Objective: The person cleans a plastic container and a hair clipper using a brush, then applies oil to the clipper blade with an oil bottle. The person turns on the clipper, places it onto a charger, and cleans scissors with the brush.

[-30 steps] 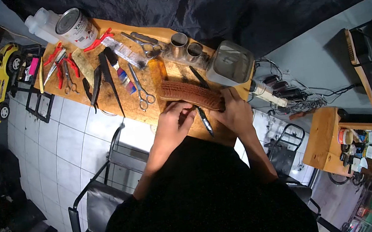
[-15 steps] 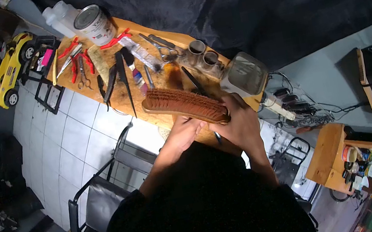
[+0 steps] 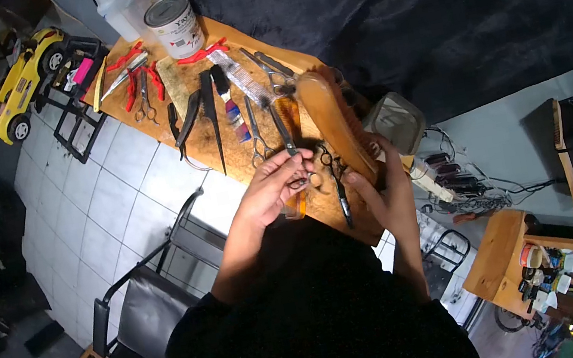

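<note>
My right hand (image 3: 392, 195) grips a wooden-backed brush (image 3: 331, 118) near its lower end. The brush stands tilted, its smooth back towards my left and its brown bristles to the right. My left hand (image 3: 269, 191) is closed on a pair of scissors (image 3: 284, 130), blades pointing away from me and finger loops by my fingers. Beneath both hands lies an orange comb (image 3: 286, 114), partly hidden. Between the hands, dark scissors (image 3: 342, 196) rest on the wooden table (image 3: 211, 157). More scissors (image 3: 256, 135) lie just beyond my left hand.
A labelled can (image 3: 179, 34) and plastic bottles (image 3: 122, 13) stand at the table's far left. Red-handled tools, combs, a razor (image 3: 189, 119) and a striped-handled brush (image 3: 235, 119) cover the middle. A clear container (image 3: 396, 123) sits right; a black chair (image 3: 150, 315) stands lower left.
The brush has turned from lying across both hands, bristles up, to a steep tilt in my right hand alone. My left hand has left it and taken hold of scissors.
</note>
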`<state>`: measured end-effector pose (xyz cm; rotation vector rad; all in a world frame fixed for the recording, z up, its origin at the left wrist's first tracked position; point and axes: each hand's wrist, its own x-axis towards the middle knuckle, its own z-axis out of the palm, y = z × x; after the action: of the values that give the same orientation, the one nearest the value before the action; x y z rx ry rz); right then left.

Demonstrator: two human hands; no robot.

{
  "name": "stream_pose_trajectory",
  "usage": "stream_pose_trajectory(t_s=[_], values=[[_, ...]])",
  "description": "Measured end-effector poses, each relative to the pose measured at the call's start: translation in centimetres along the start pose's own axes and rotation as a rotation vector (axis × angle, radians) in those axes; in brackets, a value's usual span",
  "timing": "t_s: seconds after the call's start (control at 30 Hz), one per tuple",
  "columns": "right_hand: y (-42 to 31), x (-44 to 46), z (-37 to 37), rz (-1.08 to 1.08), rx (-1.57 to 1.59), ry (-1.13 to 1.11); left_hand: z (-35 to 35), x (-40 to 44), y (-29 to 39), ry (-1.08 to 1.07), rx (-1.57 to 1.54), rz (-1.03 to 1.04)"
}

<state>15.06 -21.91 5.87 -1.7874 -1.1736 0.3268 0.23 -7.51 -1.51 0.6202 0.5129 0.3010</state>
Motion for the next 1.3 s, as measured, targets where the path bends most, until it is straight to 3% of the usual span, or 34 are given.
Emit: stream_pose_trajectory(t_s=[0.03,0.2,0.3,0.4,0.47,0.53,0.6,0.63,0.73,0.83,0.93,1.0,1.07,1.1,1.13,1.2,1.23,1.27,1.3], values=[[0.4,-0.4,-0.1,0.094,0.145,-0.046,-0.5,-0.2,0.1,-0.008,-0.02,-0.021],[0.2,-1.5,-0.2,0.091,-0.039,-0.072,-1.1,-1.1,1.1,0.028,-0.042,-0.002],[1.1,-2.8,-0.3,0.152,0.032,-0.259,-1.7,-1.3,1.6,0.04,-0.122,-0.013],[0.4,-2.7,0.9,-0.215,0.108,-0.388,-2.8,-0.9,0.8,0.019,-0.213,0.001],[-0.3,-2.5,2.1,-0.166,0.093,-0.461,-4.0,-0.6,0.4,0.051,-0.271,-0.046],[-0.3,-2.1,3.0,-0.117,0.084,-0.503,-3.6,-1.1,1.3,-0.063,-0.369,-0.079],[0.5,-1.8,3.5,0.0,0.09,-0.405,-1.2,-3.5,2.5,0.1,-0.194,0.003],[0.9,-1.2,3.4,0.02,0.057,-0.338,-3.1,-3.3,2.4,-0.023,-0.168,-0.023],[1.1,0.2,3.7,0.188,-0.14,-0.168,-3.8,-3.7,3.8,-0.046,0.0,-0.133],[0.1,1.0,4.3,0.358,-0.22,-0.004,-3.1,-4.2,4.4,-0.001,-0.045,-0.117],[-0.2,-0.4,4.7,0.076,-0.069,-0.044,-4.8,-3.8,4.1,-0.034,-0.101,-0.093],[-1.5,-1.0,4.7,0.054,0.089,-0.275,-7.4,-3.3,3.1,-0.076,-0.118,-0.075],[-2.6,-1.1,5.4,-0.066,0.174,-0.442,-4.5,-3.2,3.9,0.139,-0.115,-0.005],[-2.2,-1.6,6.3,-0.073,0.155,-0.447,-5.1,-3.0,3.6,0.107,-0.112,0.006],[-1.9,-1.6,6.8,-0.056,0.107,-0.391,-5.5,-2.8,3.3,0.07,-0.109,0.015],[-1.4,-1.4,7.0,-0.004,-0.003,-0.265,-5.9,-3.6,3.0,0.201,-0.116,0.044],[-0.7,-1.4,7.3,0.069,-0.139,-0.156,-5.8,-3.3,4.8,-0.047,0.011,-0.02],[-0.7,-1.3,7.3,0.282,-0.099,-0.081,-4.4,-3.8,5.3,0.065,0.151,-0.012],[-0.6,-0.9,7.4,0.232,-0.131,0.065,-4.3,-4.0,5.7,0.021,0.152,-0.04]])
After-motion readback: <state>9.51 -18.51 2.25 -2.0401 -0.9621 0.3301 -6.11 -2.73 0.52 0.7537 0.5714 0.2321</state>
